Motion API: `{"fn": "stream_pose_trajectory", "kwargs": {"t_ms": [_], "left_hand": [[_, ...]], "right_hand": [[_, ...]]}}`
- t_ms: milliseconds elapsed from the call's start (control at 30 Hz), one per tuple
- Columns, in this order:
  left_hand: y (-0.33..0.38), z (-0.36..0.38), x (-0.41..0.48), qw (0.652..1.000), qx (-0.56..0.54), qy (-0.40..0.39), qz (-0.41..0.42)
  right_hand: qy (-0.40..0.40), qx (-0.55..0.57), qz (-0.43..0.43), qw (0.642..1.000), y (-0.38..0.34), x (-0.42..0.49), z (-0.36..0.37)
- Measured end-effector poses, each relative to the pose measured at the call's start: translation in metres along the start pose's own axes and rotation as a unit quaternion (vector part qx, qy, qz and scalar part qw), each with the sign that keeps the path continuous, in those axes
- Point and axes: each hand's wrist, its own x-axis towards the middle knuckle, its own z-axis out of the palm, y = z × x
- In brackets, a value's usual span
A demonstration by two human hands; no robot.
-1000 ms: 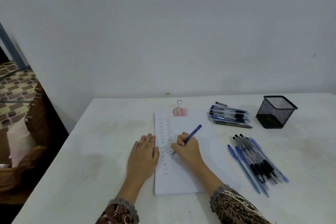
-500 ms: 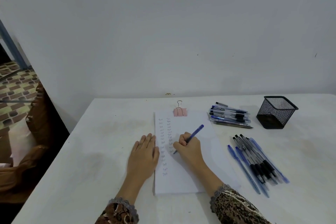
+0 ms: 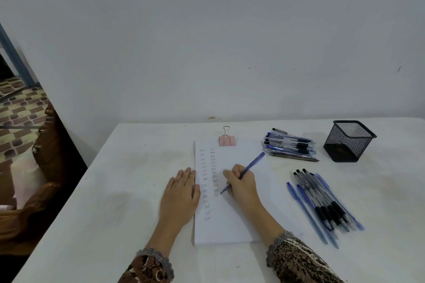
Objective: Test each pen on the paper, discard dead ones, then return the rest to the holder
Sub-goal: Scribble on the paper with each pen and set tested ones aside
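- Two columns of small written marks are recorded on the paper (image 3: 241, 220). The column nearer the left hand (image 3: 181, 193) runs lower. The second column ends at the tip of the pen (image 3: 251, 164), so a test is judged to be under way.
- The holder (image 3: 349, 140) stands beyond and to the right of the right hand (image 3: 241, 185), well apart from it. No pen is seen in it, so the return step is judged not begun.
- Two piles lie on the bench (image 3: 115, 190): a far pile (image 3: 289, 145) beyond the right hand, and a near pile (image 3: 322, 200) just right of that forearm. Which pile has been tested cannot be told, and no discard place is identified.
- Right hand: the fingers are curled round the pen in a writing grip. The tip is set on the paper and the barrel slants up and away to the right.
- Left hand: it is laid flat, palm down, with the fingers straight and together. It rests at the paper's near edge and nothing is held.
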Motion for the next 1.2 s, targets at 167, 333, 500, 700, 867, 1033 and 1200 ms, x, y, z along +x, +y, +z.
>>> {"fn": "stream_pose_trajectory", "kwargs": {"t_ms": [167, 333, 500, 700, 867, 1033, 1200], "left_hand": [[0.0, -0.001, 0.001, 1.0, -0.011, -0.004, -0.001], [0.001, -0.002, 0.0, 1.0, -0.018, -0.007, -0.007], [0.002, -0.003, -0.001, 1.0, -0.014, 0.001, -0.004], [0.001, -0.003, -0.001, 1.0, -0.028, -0.004, -0.003], [0.002, -0.004, 0.0, 1.0, -0.021, -0.017, -0.008], [0.003, -0.004, 0.002, 1.0, -0.021, -0.014, -0.008], [0.003, -0.003, 0.002, 1.0, -0.024, -0.009, -0.004]], "right_hand": [[0.006, 0.041, 0.033, 0.999, -0.011, 0.005, -0.009], [0.081, 0.056, 0.059, 0.993, -0.019, 0.009, -0.019], [0.102, 0.021, 0.06, 0.993, -0.023, 0.006, -0.032], [0.069, -0.079, 0.064, 0.992, -0.034, -0.001, -0.043], [0.077, -0.337, -0.013, 0.938, -0.074, 0.004, -0.093], [0.14, -0.519, 0.049, 0.842, -0.098, 0.015, -0.171], [0.015, -0.636, 0.184, 0.749, -0.093, 0.013, -0.209]]}}
